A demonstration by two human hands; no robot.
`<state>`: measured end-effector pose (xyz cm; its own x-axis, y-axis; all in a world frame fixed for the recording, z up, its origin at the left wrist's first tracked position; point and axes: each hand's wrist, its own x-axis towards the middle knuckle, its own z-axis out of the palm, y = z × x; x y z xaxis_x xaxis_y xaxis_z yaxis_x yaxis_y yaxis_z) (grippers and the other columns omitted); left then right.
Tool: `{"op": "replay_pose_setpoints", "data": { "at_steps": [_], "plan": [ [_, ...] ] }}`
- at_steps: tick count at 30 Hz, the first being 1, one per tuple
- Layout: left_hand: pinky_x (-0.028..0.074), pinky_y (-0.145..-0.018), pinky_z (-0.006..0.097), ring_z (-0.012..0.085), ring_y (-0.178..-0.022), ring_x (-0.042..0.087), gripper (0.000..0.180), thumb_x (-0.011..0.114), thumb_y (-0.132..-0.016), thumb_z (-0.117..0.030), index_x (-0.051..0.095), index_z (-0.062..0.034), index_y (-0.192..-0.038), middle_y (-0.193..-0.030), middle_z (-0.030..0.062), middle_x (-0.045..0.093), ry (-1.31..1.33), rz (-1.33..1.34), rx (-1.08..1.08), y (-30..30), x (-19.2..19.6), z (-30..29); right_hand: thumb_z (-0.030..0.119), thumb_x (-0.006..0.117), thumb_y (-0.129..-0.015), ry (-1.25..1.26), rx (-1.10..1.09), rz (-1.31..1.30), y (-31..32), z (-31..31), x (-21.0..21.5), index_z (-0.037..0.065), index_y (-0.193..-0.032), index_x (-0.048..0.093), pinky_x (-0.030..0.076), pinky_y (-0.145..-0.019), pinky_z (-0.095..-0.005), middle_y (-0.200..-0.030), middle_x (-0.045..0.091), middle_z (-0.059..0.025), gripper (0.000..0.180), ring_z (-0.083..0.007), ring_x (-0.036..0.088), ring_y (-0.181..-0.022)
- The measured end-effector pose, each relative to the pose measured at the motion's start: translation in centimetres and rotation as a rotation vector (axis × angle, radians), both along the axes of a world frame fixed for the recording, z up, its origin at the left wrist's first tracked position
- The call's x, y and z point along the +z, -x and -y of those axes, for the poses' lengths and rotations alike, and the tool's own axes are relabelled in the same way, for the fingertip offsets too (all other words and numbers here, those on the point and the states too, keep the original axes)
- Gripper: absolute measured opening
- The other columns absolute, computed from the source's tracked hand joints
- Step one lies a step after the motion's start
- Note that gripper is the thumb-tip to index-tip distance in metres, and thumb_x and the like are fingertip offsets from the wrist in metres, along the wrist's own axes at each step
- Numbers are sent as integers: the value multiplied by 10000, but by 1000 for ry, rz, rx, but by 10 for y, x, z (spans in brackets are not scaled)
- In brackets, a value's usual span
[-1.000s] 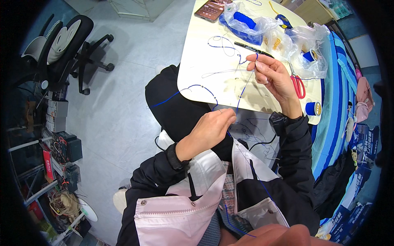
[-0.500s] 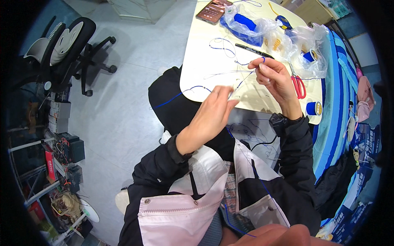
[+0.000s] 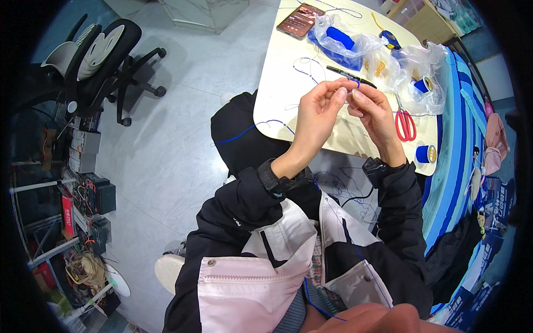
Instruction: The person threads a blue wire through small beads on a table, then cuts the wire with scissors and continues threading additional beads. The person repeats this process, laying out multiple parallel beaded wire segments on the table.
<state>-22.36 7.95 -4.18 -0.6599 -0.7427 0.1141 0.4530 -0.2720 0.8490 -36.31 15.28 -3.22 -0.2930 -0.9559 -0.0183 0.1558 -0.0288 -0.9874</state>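
Above the near part of the table (image 3: 272, 100), my two hands meet with their fingertips together. My left hand (image 3: 315, 115) pinches at thumb and forefinger, and my right hand (image 3: 377, 114) pinches right beside it. Between them is thin blue cord, mostly hidden by the fingers; a bit of blue shows at my right forefinger. A stretch of blue cord (image 3: 237, 136) lies across my dark-clad knee. More thin cord with small beads (image 3: 302, 71) curls on the table behind my left hand.
Red-handled scissors (image 3: 406, 126) and a spool of blue thread (image 3: 426, 154) lie right of my hands. Beyond are a black marker (image 3: 351, 76), plastic bags (image 3: 383, 69) with blue spools, a tape measure (image 3: 390, 39) and a phone (image 3: 300, 21). An office chair (image 3: 105, 61) stands left.
My left hand has moved up and right from near the table's front edge to meet my right hand. My right hand has stayed nearly in place.
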Motion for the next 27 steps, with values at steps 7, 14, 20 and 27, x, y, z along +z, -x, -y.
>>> {"op": "replay_pose_setpoints", "data": {
  "at_steps": [7, 14, 20, 27],
  "plan": [
    [487, -675, 221, 97, -722, 593, 127, 597, -893, -41, 661, 68, -911, -1016, 97, 651, -109, 13, -13, -2, 4, 2, 135, 505, -933, 4, 27, 43, -8, 1, 5, -41, -1192, 595, 291, -584, -193, -761, 504, 48, 325, -37, 359, -660],
    [449, -612, 210, 77, -682, 543, 129, 608, -875, -46, 668, 65, -903, -1019, 79, 651, -176, -25, -27, 0, 6, 1, 129, 509, -930, 8, -1, 38, -11, 1, 5, -43, -1194, 592, 298, -593, -197, -778, 512, 41, 326, -43, 374, -671],
    [498, -627, 222, 93, -685, 592, 127, 588, -883, -24, 655, 84, -888, -974, 103, 654, -208, -49, -10, -1, 8, -1, 136, 514, -933, 17, 2, 54, -11, 1, 5, -53, -1198, 584, 300, -589, -198, -745, 484, 44, 333, -44, 371, -662],
    [302, -495, 167, 2, -590, 463, 130, 650, -864, -105, 684, 18, -888, -718, -11, 638, -183, 34, 34, 0, 2, 0, 172, 530, -947, 34, -11, 99, -9, 3, 4, -68, -1165, 594, 300, -570, -192, -747, 489, 38, 331, -38, 358, -645]
  ]
}}
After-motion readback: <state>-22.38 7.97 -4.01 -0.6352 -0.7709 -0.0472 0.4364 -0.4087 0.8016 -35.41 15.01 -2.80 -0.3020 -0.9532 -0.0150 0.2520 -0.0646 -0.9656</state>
